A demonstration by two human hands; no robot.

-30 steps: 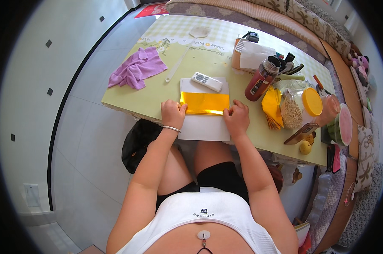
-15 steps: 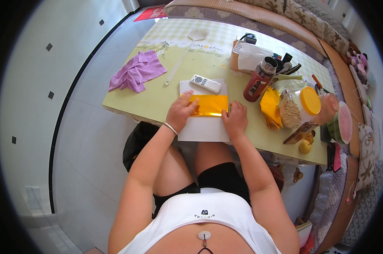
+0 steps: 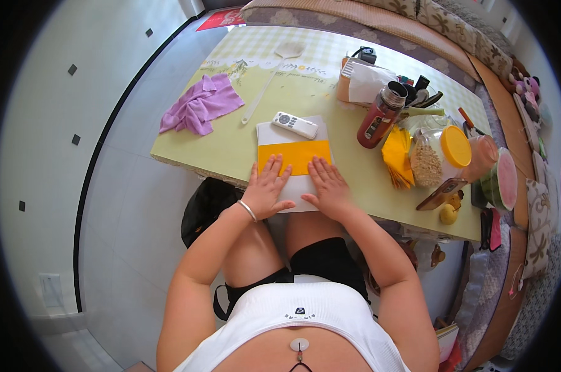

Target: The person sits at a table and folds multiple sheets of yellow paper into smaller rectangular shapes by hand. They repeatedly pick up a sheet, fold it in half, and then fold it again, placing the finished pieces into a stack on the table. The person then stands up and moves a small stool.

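Observation:
A rectangle of golden-yellow foil paper (image 3: 294, 154) lies flat across a white sheet (image 3: 296, 185) at the table's near edge. My left hand (image 3: 268, 191) rests palm down, its fingertips on the lower left part of the foil paper and its thumb over the white sheet. Opposite it, my right hand (image 3: 328, 189) lies flat with fingers stretched, the tips at the foil's lower right edge. Neither hand grips anything. A white remote control (image 3: 294, 124) sits on the sheet's far part, just beyond the foil.
To the right stand a dark red flask (image 3: 379, 121), folded yellow paper pieces (image 3: 397, 158), a yellow-lidded jar (image 3: 430, 166), a propped phone (image 3: 440, 194) and a cut watermelon (image 3: 500, 181). A purple cloth (image 3: 203, 104) and a long-handled white spoon-shaped tool (image 3: 262, 93) lie to the left.
Both hands have come down from the foil's sides to lie flat along its near edge. The white sheet, foil and remote have shifted slightly left.

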